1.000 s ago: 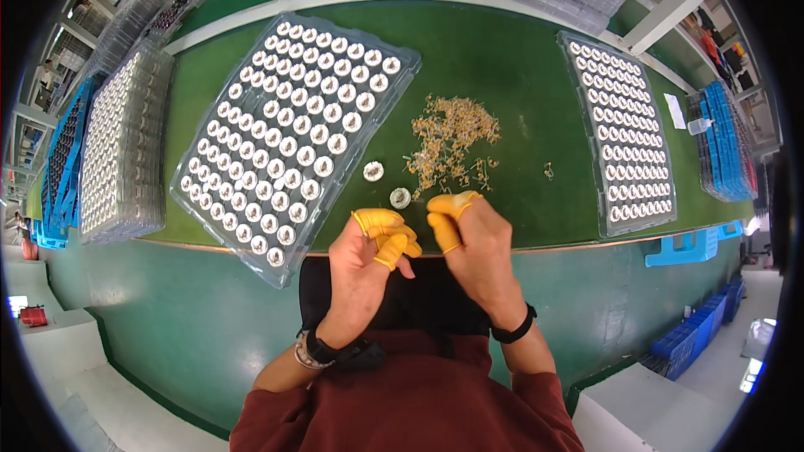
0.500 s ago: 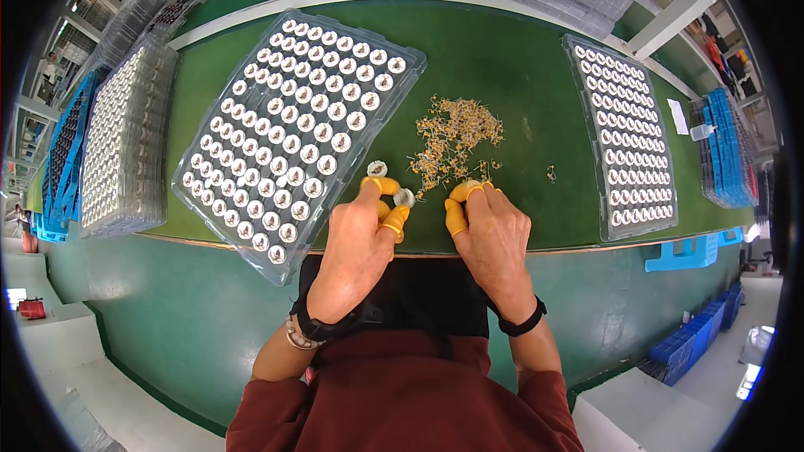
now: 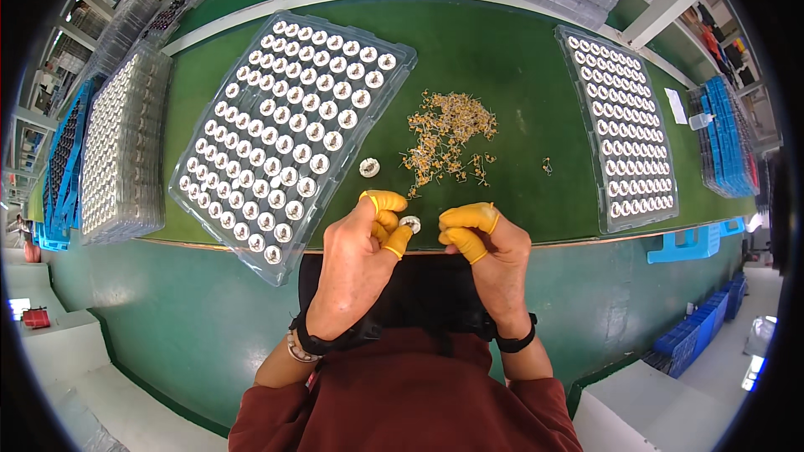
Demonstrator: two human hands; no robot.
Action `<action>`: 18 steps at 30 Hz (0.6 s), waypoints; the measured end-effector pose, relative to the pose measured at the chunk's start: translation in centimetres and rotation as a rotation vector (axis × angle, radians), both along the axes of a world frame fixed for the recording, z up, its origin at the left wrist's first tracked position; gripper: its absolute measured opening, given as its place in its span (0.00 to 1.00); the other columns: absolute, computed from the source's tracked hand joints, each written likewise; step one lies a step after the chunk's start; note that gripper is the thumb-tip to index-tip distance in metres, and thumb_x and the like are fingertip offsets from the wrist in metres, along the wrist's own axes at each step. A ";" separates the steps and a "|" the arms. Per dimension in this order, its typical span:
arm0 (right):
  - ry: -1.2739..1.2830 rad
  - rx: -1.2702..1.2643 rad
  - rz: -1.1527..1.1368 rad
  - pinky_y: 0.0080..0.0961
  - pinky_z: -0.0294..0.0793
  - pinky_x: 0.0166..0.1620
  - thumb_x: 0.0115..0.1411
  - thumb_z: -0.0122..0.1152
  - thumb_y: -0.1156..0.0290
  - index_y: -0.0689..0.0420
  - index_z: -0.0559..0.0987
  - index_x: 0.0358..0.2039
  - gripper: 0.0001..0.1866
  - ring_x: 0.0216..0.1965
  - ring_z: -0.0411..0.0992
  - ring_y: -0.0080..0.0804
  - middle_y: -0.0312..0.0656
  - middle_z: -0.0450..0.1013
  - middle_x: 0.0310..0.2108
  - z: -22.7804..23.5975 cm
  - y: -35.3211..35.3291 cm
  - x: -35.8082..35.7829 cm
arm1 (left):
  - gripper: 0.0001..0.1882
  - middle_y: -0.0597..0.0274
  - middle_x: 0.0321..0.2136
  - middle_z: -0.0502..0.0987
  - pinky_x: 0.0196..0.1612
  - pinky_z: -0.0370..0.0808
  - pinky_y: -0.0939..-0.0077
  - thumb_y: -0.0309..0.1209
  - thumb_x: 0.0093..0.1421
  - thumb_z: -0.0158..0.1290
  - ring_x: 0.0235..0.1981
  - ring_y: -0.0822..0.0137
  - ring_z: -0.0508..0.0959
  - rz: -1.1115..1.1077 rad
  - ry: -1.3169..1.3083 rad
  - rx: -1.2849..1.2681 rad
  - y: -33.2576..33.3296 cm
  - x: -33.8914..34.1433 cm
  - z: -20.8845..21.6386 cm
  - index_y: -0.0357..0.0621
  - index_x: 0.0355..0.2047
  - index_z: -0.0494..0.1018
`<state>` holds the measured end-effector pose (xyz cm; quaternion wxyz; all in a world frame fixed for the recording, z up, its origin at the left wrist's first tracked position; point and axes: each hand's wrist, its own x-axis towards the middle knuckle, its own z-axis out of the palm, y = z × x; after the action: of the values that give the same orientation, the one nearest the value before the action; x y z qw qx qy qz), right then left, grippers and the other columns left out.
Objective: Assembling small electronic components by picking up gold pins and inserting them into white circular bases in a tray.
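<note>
My left hand point(image 3: 355, 249), with yellow finger cots, pinches a small round white part point(image 3: 409, 223) at the table's front edge. Facing it, the yellow-covered fingertips of my right hand point(image 3: 501, 261) are pressed together; whatever they hold is too small to make out. Another round white part point(image 3: 369, 167) with a dark centre lies on the table beyond my left fingers. Past both hands spreads a heap of small orange-yellow components point(image 3: 452, 130) with thin wire legs. At the left a clear plastic tray point(image 3: 400, 63) carries rows of similar white parts.
Another filled clear tray point(image 3: 593, 176) lies on the right of the green table point(image 3: 511, 42). Stacked trays point(image 3: 126, 151) stand at the far left, blue trays point(image 3: 727, 138) at the far right. A stray component point(image 3: 547, 166) lies right of the heap.
My right hand has drawn back from the heap's near edge toward my body. My left hand has lowered slightly with the white part, leaving the other white part lying apart from its fingers.
</note>
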<state>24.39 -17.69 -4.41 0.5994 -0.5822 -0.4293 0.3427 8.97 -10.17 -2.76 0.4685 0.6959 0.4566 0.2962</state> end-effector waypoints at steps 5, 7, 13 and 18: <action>0.091 0.008 -0.023 0.16 0.75 0.33 0.57 0.62 0.84 0.61 0.80 0.36 0.07 0.31 0.75 0.21 0.38 0.77 0.33 -0.5 0.1 -1.1 | 0.10 0.64 0.30 0.77 0.25 0.73 0.87 0.15 0.57 0.55 0.25 0.80 0.74 -0.099 -0.152 -0.142 -0.2 -0.9 -0.6 0.35 0.39 0.72; 0.033 0.060 -0.022 0.15 0.72 0.35 0.55 0.62 0.84 0.61 0.79 0.35 0.08 0.31 0.72 0.19 0.36 0.76 0.36 -1.3 0.2 -1.1 | 0.10 0.61 0.34 0.76 0.24 0.75 0.85 0.13 0.59 0.52 0.29 0.78 0.76 -0.110 -0.174 -0.305 -0.2 -1.1 0.0 0.34 0.40 0.71; 0.144 0.105 0.070 0.20 0.72 0.42 0.54 0.59 0.88 0.64 0.76 0.37 0.10 0.38 0.70 0.24 0.38 0.71 0.38 -0.7 -0.4 -1.7 | 0.10 0.64 0.31 0.78 0.24 0.75 0.86 0.17 0.59 0.54 0.27 0.81 0.76 -0.120 -0.356 -0.385 -0.8 -0.7 -0.4 0.36 0.41 0.71; 0.162 0.130 0.057 0.21 0.73 0.43 0.55 0.59 0.88 0.64 0.76 0.38 0.10 0.38 0.71 0.25 0.39 0.71 0.38 -0.7 -0.3 -1.5 | 0.09 0.66 0.31 0.77 0.23 0.72 0.89 0.19 0.59 0.56 0.25 0.83 0.74 -0.137 -0.407 -0.489 -1.0 -0.9 -0.6 0.38 0.41 0.73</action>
<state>22.85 -18.02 -5.13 0.6585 -0.5001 -0.4172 0.3771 8.04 -11.14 -3.32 0.7225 0.5183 0.3632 0.2783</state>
